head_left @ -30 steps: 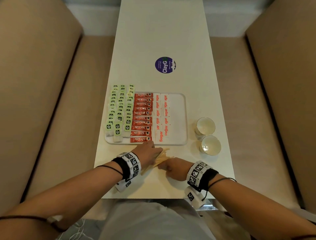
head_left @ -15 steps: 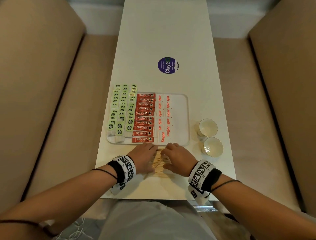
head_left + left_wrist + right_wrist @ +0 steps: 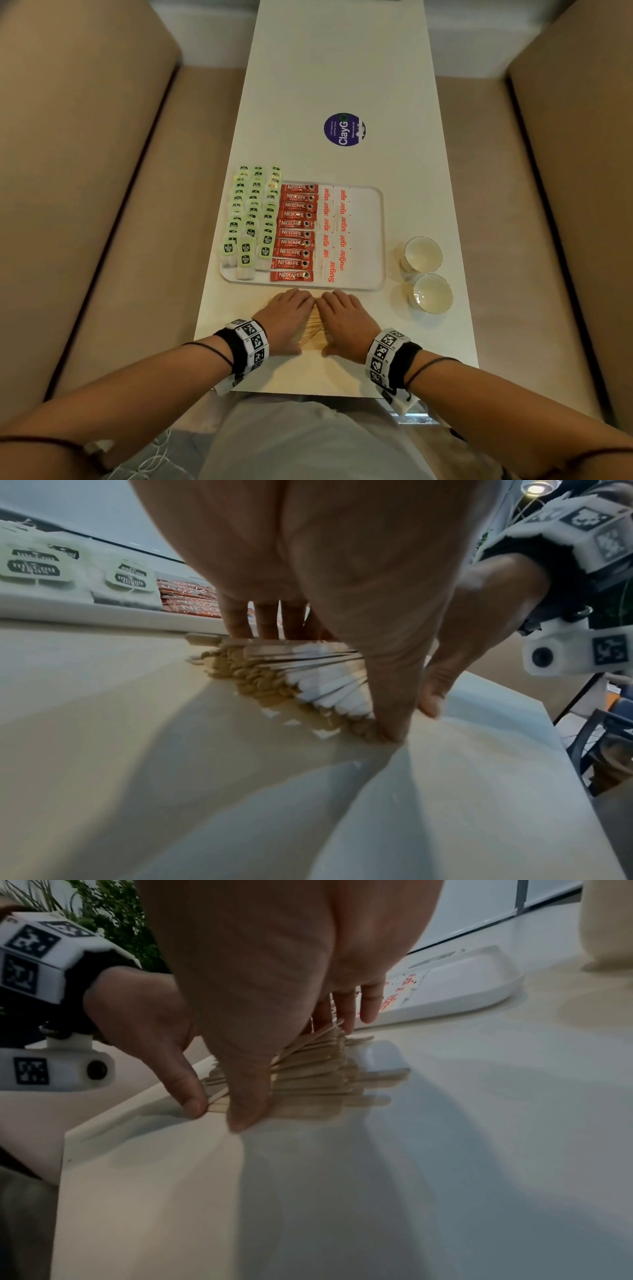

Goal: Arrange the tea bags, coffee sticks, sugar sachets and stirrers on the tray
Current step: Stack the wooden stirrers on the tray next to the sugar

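Observation:
A white tray [image 3: 368, 240] on the narrow table holds rows of green tea bags [image 3: 251, 219], red coffee sticks [image 3: 294, 233] and white sugar sachets [image 3: 334, 229]; its right part is bare. A pile of wooden stirrers [image 3: 313, 329] lies on the table just in front of the tray. My left hand [image 3: 287, 315] and right hand [image 3: 346, 315] flank the pile, fingers straight and side by side, thumbs down at its near end. From the left wrist the stirrers [image 3: 308, 674] are fanned under the fingers; from the right wrist the stirrers [image 3: 315, 1074] lie between both thumbs.
Two small white cups [image 3: 421, 255] [image 3: 432, 293] stand right of the tray. A round purple sticker [image 3: 344, 129] lies farther along the table. Beige sofas [image 3: 85, 205] run down both sides. The table's near edge is close behind my wrists.
My right hand has uncurled and moved in beside the left. Both hands now lie with straight fingers on either side of the stirrers, slightly closer to the tray.

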Demonstrator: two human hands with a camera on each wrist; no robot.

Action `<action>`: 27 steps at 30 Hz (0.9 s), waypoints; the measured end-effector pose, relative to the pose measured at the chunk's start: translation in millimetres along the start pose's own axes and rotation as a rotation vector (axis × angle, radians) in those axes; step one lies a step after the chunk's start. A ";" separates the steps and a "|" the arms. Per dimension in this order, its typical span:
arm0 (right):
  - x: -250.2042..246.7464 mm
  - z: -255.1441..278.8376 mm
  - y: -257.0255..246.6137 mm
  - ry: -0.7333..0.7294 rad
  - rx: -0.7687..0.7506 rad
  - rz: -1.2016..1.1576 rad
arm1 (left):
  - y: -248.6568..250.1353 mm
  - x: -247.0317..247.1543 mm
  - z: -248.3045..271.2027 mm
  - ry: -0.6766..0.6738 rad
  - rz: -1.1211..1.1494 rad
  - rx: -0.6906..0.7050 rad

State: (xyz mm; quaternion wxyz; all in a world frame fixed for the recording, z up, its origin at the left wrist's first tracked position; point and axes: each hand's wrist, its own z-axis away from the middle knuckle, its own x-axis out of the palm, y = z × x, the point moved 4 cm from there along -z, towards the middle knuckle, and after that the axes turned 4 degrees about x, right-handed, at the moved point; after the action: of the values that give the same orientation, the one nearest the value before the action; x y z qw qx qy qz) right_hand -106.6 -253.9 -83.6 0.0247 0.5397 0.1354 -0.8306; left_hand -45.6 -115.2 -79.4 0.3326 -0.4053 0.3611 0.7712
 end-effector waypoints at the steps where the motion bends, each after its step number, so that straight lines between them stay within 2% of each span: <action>1: -0.8 -1.4 -0.2 0.023 -0.001 -0.012 | 0.3 0.2 -0.1 -0.001 0.022 0.000; 7: -6.8 -8.0 2.4 0.120 -0.037 0.004 | 0.3 -10.1 -1.0 0.041 0.144 -0.041; 13: -11.0 -10.9 4.3 0.136 -0.068 0.059 | -0.5 -15.6 -5.0 0.009 0.055 -0.059; 22: -13.3 -11.7 10.8 0.142 -0.087 0.091 | -0.1 -20.7 -6.2 0.021 0.094 -0.042; 27: -14.2 -9.6 10.6 0.168 -0.102 0.057 | 0.0 -14.0 -4.0 -0.054 -0.006 -0.030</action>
State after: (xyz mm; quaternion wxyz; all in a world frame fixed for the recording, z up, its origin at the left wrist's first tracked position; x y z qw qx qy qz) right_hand -90.2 -263.2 -76.6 0.0640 0.6091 0.1636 -0.7734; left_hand -37.8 -121.5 -68.9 0.3383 -0.3902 0.3390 0.7864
